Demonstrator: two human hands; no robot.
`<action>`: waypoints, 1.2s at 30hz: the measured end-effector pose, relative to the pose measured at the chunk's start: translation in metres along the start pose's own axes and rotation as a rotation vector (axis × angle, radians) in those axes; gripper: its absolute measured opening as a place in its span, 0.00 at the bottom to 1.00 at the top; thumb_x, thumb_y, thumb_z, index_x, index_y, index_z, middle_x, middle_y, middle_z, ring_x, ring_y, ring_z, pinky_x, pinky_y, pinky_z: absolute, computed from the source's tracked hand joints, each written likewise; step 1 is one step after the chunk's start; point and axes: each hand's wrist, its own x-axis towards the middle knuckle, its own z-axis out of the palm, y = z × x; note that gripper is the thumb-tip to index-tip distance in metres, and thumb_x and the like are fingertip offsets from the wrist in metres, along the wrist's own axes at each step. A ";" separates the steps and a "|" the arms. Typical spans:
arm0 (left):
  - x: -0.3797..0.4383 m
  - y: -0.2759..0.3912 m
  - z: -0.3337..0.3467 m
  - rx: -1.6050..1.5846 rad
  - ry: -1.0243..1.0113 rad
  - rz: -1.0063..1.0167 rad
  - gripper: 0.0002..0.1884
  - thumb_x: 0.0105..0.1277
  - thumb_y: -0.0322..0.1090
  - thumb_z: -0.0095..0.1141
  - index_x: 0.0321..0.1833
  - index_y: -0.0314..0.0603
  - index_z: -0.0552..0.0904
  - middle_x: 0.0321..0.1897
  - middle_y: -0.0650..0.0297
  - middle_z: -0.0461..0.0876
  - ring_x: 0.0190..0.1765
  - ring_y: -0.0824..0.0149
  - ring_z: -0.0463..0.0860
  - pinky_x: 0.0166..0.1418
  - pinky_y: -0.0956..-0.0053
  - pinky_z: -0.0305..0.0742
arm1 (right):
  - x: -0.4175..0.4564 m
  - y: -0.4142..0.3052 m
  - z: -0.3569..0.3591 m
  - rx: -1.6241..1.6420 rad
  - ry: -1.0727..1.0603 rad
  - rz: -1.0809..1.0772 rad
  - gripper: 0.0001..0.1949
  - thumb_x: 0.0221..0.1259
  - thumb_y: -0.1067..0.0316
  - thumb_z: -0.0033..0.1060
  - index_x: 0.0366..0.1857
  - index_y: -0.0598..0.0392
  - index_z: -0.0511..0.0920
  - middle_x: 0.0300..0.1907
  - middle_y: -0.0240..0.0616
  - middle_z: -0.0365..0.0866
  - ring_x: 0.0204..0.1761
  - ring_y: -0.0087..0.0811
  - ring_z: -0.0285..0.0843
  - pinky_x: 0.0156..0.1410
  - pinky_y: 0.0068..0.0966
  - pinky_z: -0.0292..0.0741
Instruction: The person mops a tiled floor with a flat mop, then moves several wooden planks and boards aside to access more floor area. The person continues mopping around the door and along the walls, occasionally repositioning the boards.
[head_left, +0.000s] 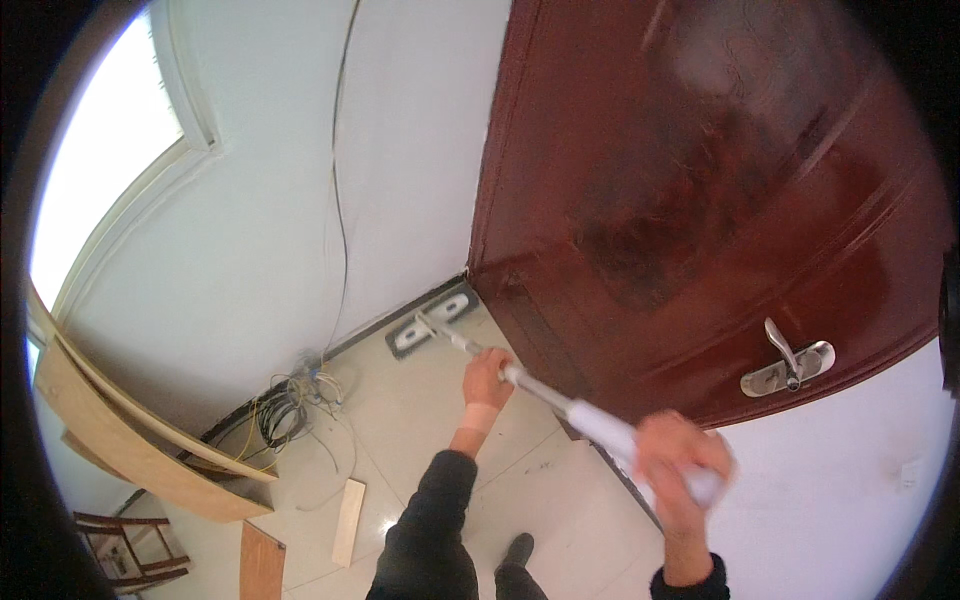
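Note:
My left hand (486, 379) grips the thin metal pole of a flat mop (532, 390) partway down. Higher up, my right hand (679, 465), slightly blurred, is closed around the white handle sleeve near its top end. The mop's flat head (433, 324), white with a dark grey pad edge, lies on the tiled floor (420, 420) beside the dark skirting, close to the corner where the white wall meets the dark red door frame.
A dark red door (675, 225) with a metal lever handle (787, 367) rises at right. Coiled cables (285, 420) lie by the left wall. Wooden boards (142, 442) lean at left, a short wood strip (349, 523) lies on the floor, and a wooden frame (131, 551) stands lower left.

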 end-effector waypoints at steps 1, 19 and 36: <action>0.007 0.001 0.013 0.016 -0.035 -0.007 0.13 0.42 0.26 0.58 0.32 0.47 0.73 0.31 0.60 0.75 0.41 0.55 0.75 0.42 0.63 0.69 | -0.003 0.025 0.002 -0.009 0.025 0.070 0.05 0.48 0.77 0.55 0.26 0.54 0.71 0.30 0.34 0.79 0.31 0.26 0.74 0.45 0.30 0.71; -0.207 0.061 0.268 0.411 -0.713 0.414 0.06 0.42 0.30 0.53 0.25 0.43 0.75 0.31 0.57 0.77 0.41 0.57 0.76 0.47 0.62 0.67 | -0.276 0.109 -0.222 0.256 0.954 0.748 0.09 0.54 0.75 0.50 0.38 0.55 0.65 0.31 0.39 0.74 0.37 0.32 0.73 0.51 0.33 0.67; -0.428 0.358 0.248 -0.485 -1.350 0.396 0.09 0.47 0.29 0.55 0.32 0.48 0.72 0.30 0.61 0.74 0.40 0.57 0.75 0.42 0.61 0.66 | -0.329 -0.168 -0.343 -0.338 1.205 0.543 0.10 0.45 0.79 0.51 0.18 0.53 0.62 0.17 0.32 0.60 0.23 0.27 0.64 0.37 0.33 0.74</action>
